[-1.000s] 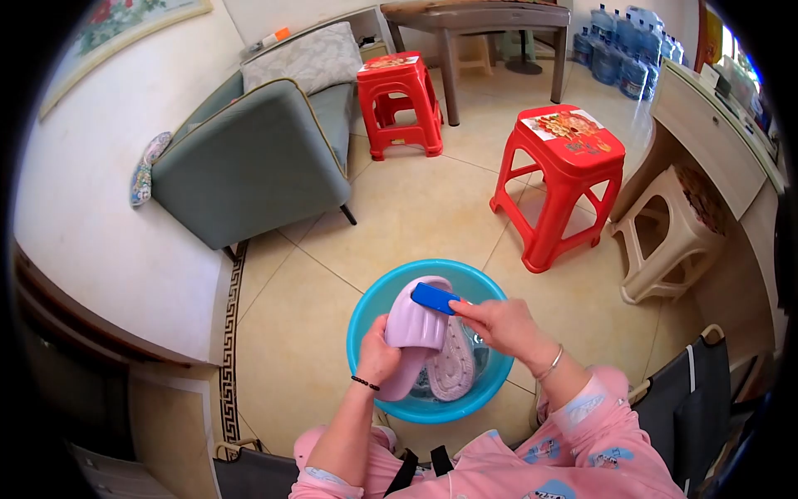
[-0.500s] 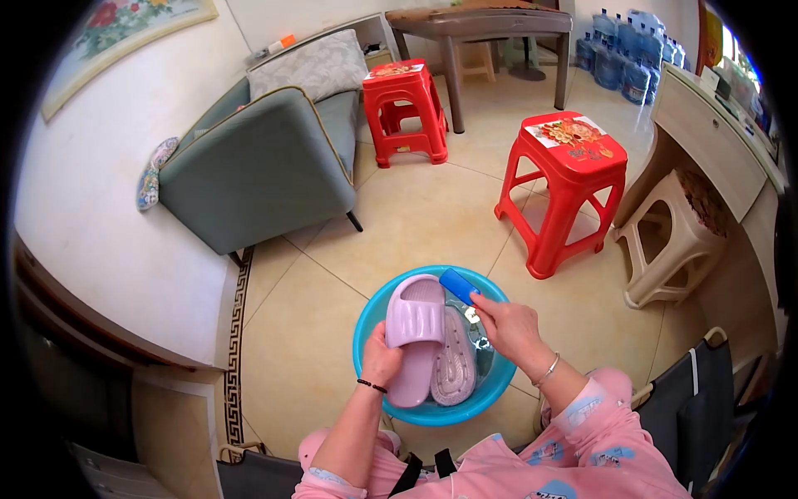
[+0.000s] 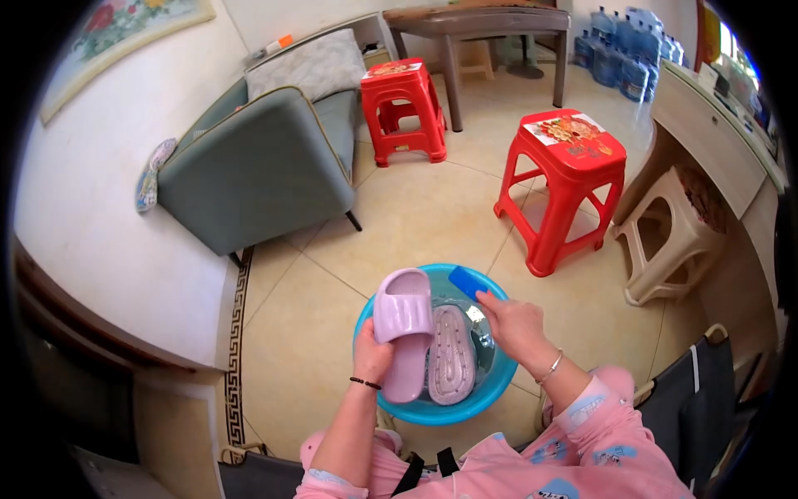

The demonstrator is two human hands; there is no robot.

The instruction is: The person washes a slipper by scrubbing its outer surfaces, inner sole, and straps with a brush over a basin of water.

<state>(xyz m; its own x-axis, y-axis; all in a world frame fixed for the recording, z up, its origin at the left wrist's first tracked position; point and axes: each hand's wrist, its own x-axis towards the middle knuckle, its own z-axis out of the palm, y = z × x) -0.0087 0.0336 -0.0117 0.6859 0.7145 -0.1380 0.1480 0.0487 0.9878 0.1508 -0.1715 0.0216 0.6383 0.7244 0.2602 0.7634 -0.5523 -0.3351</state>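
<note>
At the bottom of the frame, pink patterned sleeves (image 3: 582,407) reach up to two bare hands. The left hand (image 3: 374,353), left of the lower centre, is curled firmly against the side of a lilac slipper (image 3: 407,320), its thumb lying near the strap. The slipper is held tilted, toe toward the top of the frame, its broad strap ridged and shiny and its smooth footbed facing up; it hangs over the left part of a turquoise basin (image 3: 363,326). The right hand (image 3: 513,328), right of the lower centre, is closed around the near end of a blue brush (image 3: 468,283), which points to the upper left over the basin's far side, apart from the slipper. Any bristles are out of sight.

In the basin, a second slipper (image 3: 451,358) lies sole up in the water, its paler tread marked by oval ridges. The basin stands on the tiled floor (image 3: 416,208). Beyond it are a red stool (image 3: 565,162) at upper right, a grey-green armchair (image 3: 258,170) at upper left, and blue water bottles (image 3: 619,58) at the far upper right.
</note>
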